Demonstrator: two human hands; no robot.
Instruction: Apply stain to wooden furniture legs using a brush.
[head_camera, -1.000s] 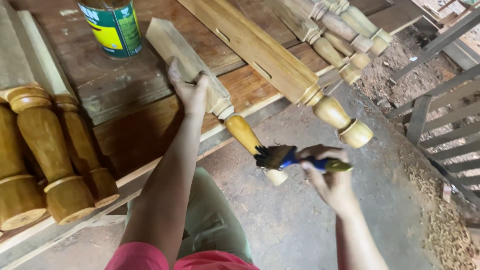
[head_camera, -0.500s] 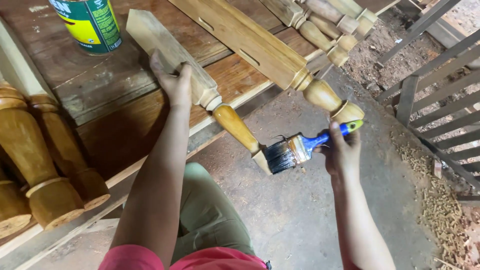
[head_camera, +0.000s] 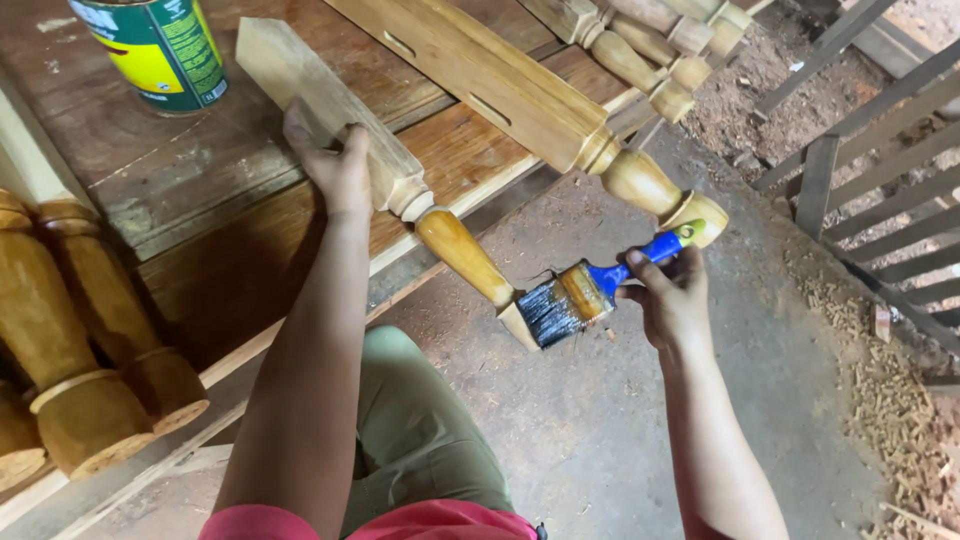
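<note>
While the left hand (head_camera: 335, 165) clamps the turned leg (head_camera: 400, 190) on the worktop (head_camera: 200, 190) at upper left, the right hand (head_camera: 675, 300) grips a brush (head_camera: 590, 290), bristles touching the leg's lower tip at centre.

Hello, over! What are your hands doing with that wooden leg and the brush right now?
Left hand pressing down on the wooden leg. Right hand gripping the brush, bristles at the leg's tip. Nothing blocking; paint can sits off to the side.

head view | looks steeply down | close over workbench (head_camera: 200, 200) edge, floor (head_camera: 600, 440)
</note>
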